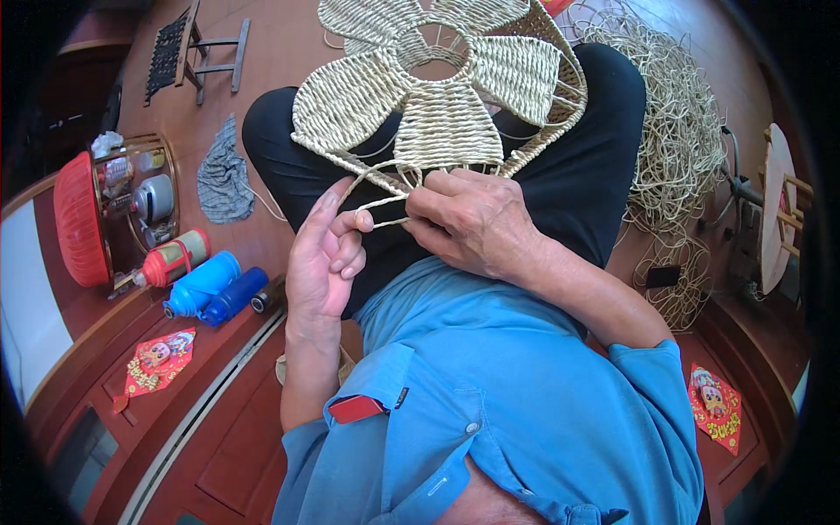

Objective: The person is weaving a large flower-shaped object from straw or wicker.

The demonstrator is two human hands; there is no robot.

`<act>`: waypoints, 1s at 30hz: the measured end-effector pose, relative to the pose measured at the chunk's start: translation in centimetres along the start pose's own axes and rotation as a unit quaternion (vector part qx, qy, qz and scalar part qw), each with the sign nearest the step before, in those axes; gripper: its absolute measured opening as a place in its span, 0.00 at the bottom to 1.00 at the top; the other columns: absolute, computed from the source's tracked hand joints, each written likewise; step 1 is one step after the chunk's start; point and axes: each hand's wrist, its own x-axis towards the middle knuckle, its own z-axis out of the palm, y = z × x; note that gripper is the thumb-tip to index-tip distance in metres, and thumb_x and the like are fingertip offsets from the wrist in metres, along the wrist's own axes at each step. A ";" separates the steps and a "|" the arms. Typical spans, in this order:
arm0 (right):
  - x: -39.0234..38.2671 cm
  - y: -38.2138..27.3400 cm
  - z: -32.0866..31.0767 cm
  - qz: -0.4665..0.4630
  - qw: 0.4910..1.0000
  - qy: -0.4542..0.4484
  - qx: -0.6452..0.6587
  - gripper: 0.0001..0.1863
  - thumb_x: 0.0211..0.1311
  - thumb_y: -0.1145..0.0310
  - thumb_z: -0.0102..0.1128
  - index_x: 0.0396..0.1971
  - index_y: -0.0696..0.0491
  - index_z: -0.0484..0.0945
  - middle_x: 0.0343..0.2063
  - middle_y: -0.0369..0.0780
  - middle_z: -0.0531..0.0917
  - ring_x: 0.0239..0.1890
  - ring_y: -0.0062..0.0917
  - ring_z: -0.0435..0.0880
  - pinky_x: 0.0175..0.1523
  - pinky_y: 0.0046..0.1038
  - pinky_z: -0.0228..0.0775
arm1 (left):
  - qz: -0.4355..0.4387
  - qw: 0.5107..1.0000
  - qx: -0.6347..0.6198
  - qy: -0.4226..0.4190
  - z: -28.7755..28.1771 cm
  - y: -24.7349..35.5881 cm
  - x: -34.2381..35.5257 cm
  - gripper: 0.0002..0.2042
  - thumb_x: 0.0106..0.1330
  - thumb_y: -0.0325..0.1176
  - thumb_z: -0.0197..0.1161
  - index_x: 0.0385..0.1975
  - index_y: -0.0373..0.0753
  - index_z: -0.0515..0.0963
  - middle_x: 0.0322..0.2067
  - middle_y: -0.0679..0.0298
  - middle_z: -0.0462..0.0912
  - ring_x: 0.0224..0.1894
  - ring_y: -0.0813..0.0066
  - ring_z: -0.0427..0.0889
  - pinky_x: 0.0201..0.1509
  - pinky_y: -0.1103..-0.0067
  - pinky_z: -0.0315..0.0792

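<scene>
A woven straw basket (451, 122) with a flower-shaped face rests on my lap, its round centre hole and broad petals facing up. My left hand (331, 249) is just left of the lowest petal, with twisted straw cord (385, 202) running from its fingers to the work. Its index finger points up along one strand and the other fingers curl in. My right hand (472, 219) is closed at the petal's lower edge, pinching the weaving there. Its fingertips and the exact spot they grip are partly hidden behind the knuckles.
A big heap of loose straw cord (674, 131) lies on the floor at the right. Left are a small stool (197, 52), a grey cloth (226, 175), a rack with a red cover (79, 219) and several flasks (203, 284). A round wooden board (776, 210) stands far right.
</scene>
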 end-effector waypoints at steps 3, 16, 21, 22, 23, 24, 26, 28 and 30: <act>0.0 0.5 -0.3 0.002 0.999 -0.012 0.030 0.09 0.67 0.62 0.73 0.36 0.49 0.82 0.30 0.36 0.81 0.36 0.33 0.88 0.40 0.39 0.82 | 0.008 1.000 0.025 0.004 1.0 0.6 0.3 0.26 0.85 0.39 0.58 0.75 0.32 0.68 0.39 0.56 0.87 0.18 0.89 0.63 0.19 0.87 0.61; -0.4 1.5 -0.2 0.028 0.994 -0.011 0.102 0.10 0.69 0.62 0.73 0.36 0.50 0.81 0.31 0.39 0.84 0.37 0.38 0.89 0.42 0.42 0.81 | 0.134 0.958 -0.008 0.253 -15.4 16.4 -1.8 0.10 0.82 0.41 0.66 0.47 0.41 0.83 0.16 0.78 0.65 0.14 0.86 0.56 0.19 0.81 0.50; -0.2 1.4 -0.8 0.039 0.992 -0.026 0.116 0.10 0.71 0.62 0.71 0.36 0.51 0.82 0.32 0.39 0.86 0.38 0.38 0.90 0.42 0.42 0.81 | 0.160 0.860 0.062 0.480 -29.1 24.7 -9.7 0.11 0.78 0.47 0.71 0.37 0.52 0.78 0.13 0.81 0.59 0.11 0.84 0.52 0.17 0.80 0.46; -0.1 1.4 -0.9 0.048 0.991 -0.026 0.121 0.10 0.71 0.61 0.71 0.37 0.51 0.82 0.32 0.39 0.86 0.38 0.38 0.90 0.42 0.42 0.81 | 0.124 0.836 0.104 0.524 -31.9 26.2 -11.9 0.11 0.79 0.49 0.69 0.35 0.55 0.78 0.13 0.81 0.56 0.11 0.83 0.50 0.18 0.80 0.45; 0.0 1.4 -0.9 0.045 0.991 -0.027 0.124 0.10 0.71 0.61 0.71 0.37 0.51 0.82 0.32 0.39 0.86 0.38 0.38 0.90 0.42 0.42 0.81 | 0.133 0.794 0.113 0.583 -36.0 27.7 -15.3 0.12 0.81 0.51 0.65 0.34 0.58 0.77 0.13 0.81 0.54 0.11 0.83 0.49 0.19 0.79 0.42; -0.1 1.4 -0.8 0.067 0.989 -0.021 0.128 0.10 0.71 0.61 0.71 0.37 0.52 0.82 0.31 0.40 0.87 0.38 0.39 0.91 0.42 0.41 0.81 | 0.105 0.770 0.091 0.622 -36.2 28.2 -14.6 0.14 0.81 0.55 0.62 0.33 0.58 0.77 0.13 0.80 0.52 0.12 0.81 0.47 0.19 0.78 0.41; 0.1 1.4 -1.2 0.075 0.985 -0.015 0.154 0.11 0.71 0.61 0.71 0.36 0.53 0.82 0.31 0.41 0.88 0.37 0.39 0.91 0.42 0.41 0.82 | 0.088 0.739 0.121 0.657 -43.3 30.4 -22.6 0.18 0.80 0.62 0.61 0.34 0.57 0.77 0.15 0.79 0.56 0.13 0.80 0.49 0.19 0.79 0.43; -0.3 2.1 -1.8 0.095 0.970 -0.016 0.223 0.10 0.72 0.63 0.71 0.37 0.54 0.83 0.30 0.42 0.88 0.36 0.39 0.91 0.42 0.40 0.82 | 0.149 0.710 0.121 0.677 -44.8 39.0 -27.2 0.20 0.78 0.66 0.59 0.41 0.56 0.82 0.19 0.77 0.67 0.15 0.78 0.53 0.21 0.77 0.49; -0.2 2.2 -1.3 0.089 0.970 -0.015 0.227 0.09 0.72 0.64 0.70 0.38 0.54 0.83 0.30 0.42 0.87 0.35 0.39 0.91 0.41 0.39 0.82 | 0.208 0.658 0.092 0.718 -46.8 39.3 -29.2 0.23 0.77 0.67 0.60 0.55 0.56 0.85 0.25 0.72 0.79 0.19 0.77 0.61 0.23 0.77 0.51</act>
